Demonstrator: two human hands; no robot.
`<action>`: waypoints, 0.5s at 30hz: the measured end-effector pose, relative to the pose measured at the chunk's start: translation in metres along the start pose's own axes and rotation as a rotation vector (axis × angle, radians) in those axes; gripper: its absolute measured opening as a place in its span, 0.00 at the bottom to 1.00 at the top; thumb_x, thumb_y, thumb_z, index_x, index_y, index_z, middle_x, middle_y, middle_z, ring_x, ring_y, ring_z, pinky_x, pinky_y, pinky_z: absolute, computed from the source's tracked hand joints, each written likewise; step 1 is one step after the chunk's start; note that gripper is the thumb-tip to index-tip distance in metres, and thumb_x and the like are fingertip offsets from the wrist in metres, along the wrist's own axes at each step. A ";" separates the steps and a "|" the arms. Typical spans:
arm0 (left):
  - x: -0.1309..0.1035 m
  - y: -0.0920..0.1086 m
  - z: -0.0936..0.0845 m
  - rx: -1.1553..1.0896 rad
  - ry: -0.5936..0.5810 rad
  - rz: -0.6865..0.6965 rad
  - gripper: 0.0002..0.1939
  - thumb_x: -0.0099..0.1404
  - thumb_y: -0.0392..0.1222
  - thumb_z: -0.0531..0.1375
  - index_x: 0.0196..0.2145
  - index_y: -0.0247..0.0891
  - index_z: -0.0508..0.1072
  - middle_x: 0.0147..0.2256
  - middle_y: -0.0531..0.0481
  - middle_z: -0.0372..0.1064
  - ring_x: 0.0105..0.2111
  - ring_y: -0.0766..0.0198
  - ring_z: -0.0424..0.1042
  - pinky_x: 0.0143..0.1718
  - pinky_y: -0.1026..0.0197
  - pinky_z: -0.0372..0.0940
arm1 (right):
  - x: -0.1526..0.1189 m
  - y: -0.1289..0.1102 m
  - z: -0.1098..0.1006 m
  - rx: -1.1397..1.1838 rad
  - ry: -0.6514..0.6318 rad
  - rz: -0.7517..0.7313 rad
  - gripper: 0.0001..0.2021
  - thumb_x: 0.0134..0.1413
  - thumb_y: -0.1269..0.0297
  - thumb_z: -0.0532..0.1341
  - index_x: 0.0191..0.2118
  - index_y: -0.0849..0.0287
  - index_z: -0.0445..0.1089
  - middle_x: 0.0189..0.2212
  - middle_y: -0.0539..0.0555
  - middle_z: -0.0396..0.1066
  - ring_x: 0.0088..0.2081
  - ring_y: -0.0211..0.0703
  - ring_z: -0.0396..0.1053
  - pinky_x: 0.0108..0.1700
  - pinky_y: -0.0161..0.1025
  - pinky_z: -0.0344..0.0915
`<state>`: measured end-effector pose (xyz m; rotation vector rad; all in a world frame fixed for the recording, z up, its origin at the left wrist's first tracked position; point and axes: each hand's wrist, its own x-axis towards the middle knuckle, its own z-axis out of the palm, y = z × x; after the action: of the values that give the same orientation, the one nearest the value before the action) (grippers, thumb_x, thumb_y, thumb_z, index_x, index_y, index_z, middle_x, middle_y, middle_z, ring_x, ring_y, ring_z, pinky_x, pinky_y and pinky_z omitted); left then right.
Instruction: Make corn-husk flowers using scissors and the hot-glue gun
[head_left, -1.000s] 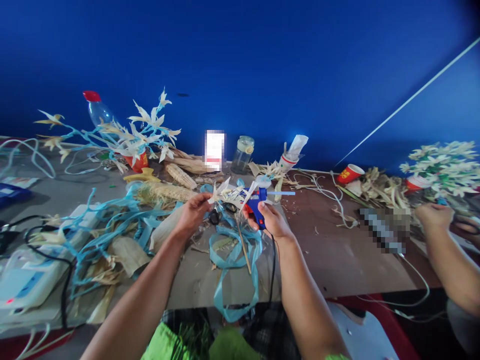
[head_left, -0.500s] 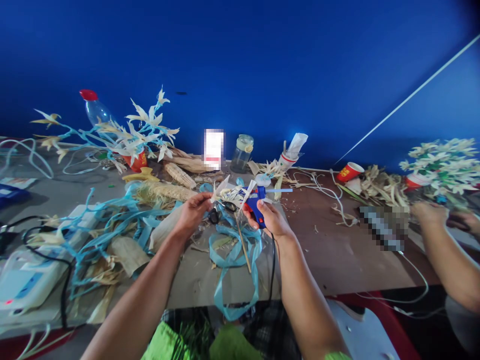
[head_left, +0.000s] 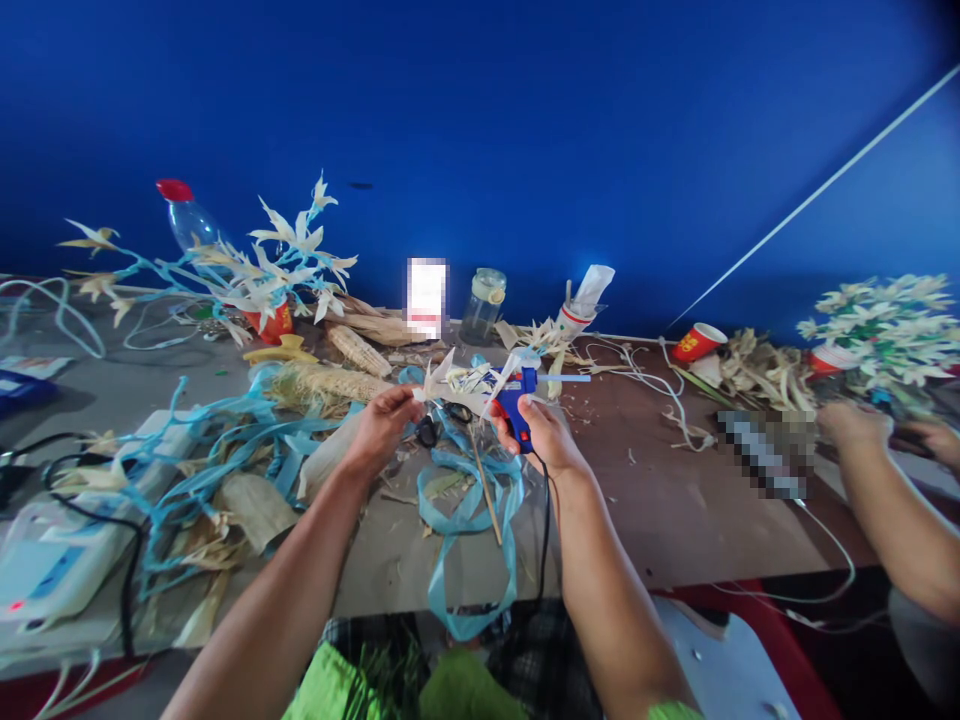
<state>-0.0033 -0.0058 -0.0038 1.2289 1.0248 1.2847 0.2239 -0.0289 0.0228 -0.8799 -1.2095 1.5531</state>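
In the middle of the head view, my left hand (head_left: pixel 384 425) pinches a pale corn husk flower (head_left: pixel 440 382) between thumb and fingertips. My right hand (head_left: pixel 553 438) is wrapped round a blue hot glue gun (head_left: pixel 516 402), its nozzle end pointing left toward the flower. A glue stick (head_left: pixel 568 378) juts out from the gun's rear, and a black cord hangs below. Where the nozzle meets the petals is hidden by pale husk. Below both hands lie black-handled scissors (head_left: pixel 427 431), a thin stick (head_left: pixel 486 485) and a loop of light blue ribbon (head_left: pixel 435 590).
Husk flowers on blue stems (head_left: pixel 292 235) stand in a red cup (head_left: pixel 271 322) at the left. A corn cob (head_left: pixel 358 350), blue strips and a white power strip (head_left: pixel 71 560) crowd that side. Another person's hand (head_left: pixel 855 430) works at the far right near a tipped red cup (head_left: pixel 699 343).
The glue gun has shifted slightly right and up, and its glue stick sits a little farther right. My left hand keeps hold of the flower, almost still.
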 end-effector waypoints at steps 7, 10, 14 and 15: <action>0.000 0.002 0.000 0.009 0.013 -0.017 0.07 0.51 0.42 0.61 0.23 0.37 0.70 0.21 0.54 0.64 0.24 0.69 0.60 0.29 0.65 0.56 | 0.000 -0.002 0.002 0.000 -0.028 0.033 0.26 0.47 0.41 0.59 0.33 0.64 0.70 0.22 0.50 0.64 0.16 0.29 0.57 0.17 0.31 0.50; 0.000 0.002 0.001 -0.016 0.019 -0.028 0.07 0.50 0.43 0.61 0.22 0.37 0.70 0.21 0.54 0.64 0.24 0.69 0.60 0.28 0.65 0.56 | -0.001 -0.002 0.001 -0.012 -0.010 0.032 0.25 0.48 0.41 0.58 0.33 0.64 0.70 0.23 0.50 0.65 0.17 0.29 0.57 0.17 0.31 0.51; 0.000 0.002 0.001 -0.007 0.018 -0.043 0.07 0.50 0.43 0.61 0.22 0.36 0.70 0.21 0.54 0.64 0.23 0.69 0.60 0.27 0.65 0.55 | -0.001 -0.002 0.001 -0.015 0.012 0.013 0.25 0.49 0.42 0.58 0.34 0.63 0.70 0.22 0.50 0.65 0.17 0.29 0.57 0.17 0.31 0.51; 0.000 0.002 0.001 0.001 0.017 -0.039 0.08 0.51 0.43 0.61 0.22 0.36 0.70 0.21 0.54 0.64 0.23 0.69 0.60 0.27 0.65 0.55 | -0.001 -0.003 0.002 -0.014 0.009 0.017 0.25 0.48 0.42 0.58 0.33 0.64 0.70 0.22 0.50 0.65 0.17 0.29 0.57 0.17 0.31 0.51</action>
<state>-0.0026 -0.0065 -0.0018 1.1954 1.0565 1.2665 0.2233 -0.0306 0.0258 -0.9070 -1.2109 1.5544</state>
